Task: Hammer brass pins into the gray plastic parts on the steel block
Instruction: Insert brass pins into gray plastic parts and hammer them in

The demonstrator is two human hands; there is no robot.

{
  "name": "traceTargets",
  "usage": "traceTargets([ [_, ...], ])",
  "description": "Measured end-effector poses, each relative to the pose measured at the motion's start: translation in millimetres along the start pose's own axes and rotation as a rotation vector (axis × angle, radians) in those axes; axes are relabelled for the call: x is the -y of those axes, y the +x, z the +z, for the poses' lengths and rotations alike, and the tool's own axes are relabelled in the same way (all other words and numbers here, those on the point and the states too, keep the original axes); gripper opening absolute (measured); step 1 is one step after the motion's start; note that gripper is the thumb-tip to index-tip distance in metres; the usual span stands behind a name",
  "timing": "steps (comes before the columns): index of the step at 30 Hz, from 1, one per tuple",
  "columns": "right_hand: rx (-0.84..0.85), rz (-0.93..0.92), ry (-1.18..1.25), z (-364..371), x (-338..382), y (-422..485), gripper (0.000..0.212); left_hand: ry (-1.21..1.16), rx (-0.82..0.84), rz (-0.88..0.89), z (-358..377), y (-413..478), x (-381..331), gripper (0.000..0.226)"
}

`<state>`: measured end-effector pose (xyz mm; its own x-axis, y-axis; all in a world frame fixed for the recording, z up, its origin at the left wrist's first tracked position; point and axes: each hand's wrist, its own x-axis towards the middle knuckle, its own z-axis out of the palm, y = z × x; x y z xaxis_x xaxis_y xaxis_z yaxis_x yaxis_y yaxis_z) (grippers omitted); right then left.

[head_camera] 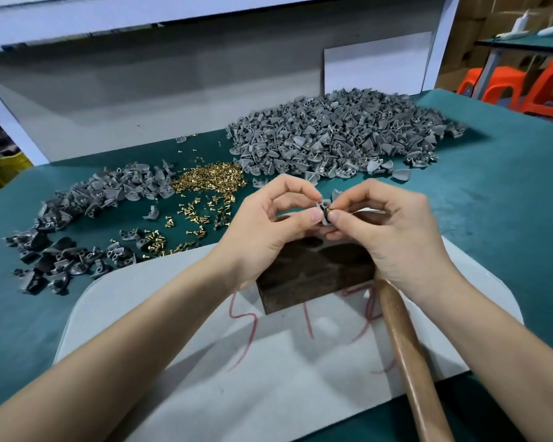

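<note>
Here, both hands meet above the dark steel block, which sits on a pale gray board at the near edge of a green bench. The left hand pinches a small gray plastic part between thumb and fingertips. The right hand, fingers curled closed, pinches a brass pin against that part. A wooden hammer handle lies under the right wrist, running toward the near right corner. Loose brass pins are heaped mid-bench. A small pile of gray parts lies toward the left edge; a large pile sits by the far edge.
</note>
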<state>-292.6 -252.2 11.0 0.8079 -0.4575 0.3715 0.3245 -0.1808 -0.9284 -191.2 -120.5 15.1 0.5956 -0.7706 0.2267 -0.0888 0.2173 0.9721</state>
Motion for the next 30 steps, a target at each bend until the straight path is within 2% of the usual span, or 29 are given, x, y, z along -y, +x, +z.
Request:
traceTargets([
  [4,-0.027,0.011,-0.032,0.4,-0.7,-0.7,0.019,-0.059,0.010,-0.004,1.6,0.5,0.8,0.016],
  [13,-0.084,0.051,-0.069,1.5,-0.6,-0.9,0.020,0.050,0.008,-0.018,-0.3,0.3,0.5,0.030],
  [21,-0.101,-0.068,-0.404,2.2,4.0,-2.2,0.028,0.066,-0.016,-0.027,0.9,0.2,0.7,0.031],
  [26,-0.121,-0.214,-0.585,3.1,3.9,-3.8,0.012,0.025,-0.014,-0.040,2.4,-0.5,0.7,0.028],
  [30,-0.099,-0.182,-0.569,2.4,2.3,-2.7,0.008,0.007,-0.013,-0.055,3.1,-0.6,0.2,0.028],
])
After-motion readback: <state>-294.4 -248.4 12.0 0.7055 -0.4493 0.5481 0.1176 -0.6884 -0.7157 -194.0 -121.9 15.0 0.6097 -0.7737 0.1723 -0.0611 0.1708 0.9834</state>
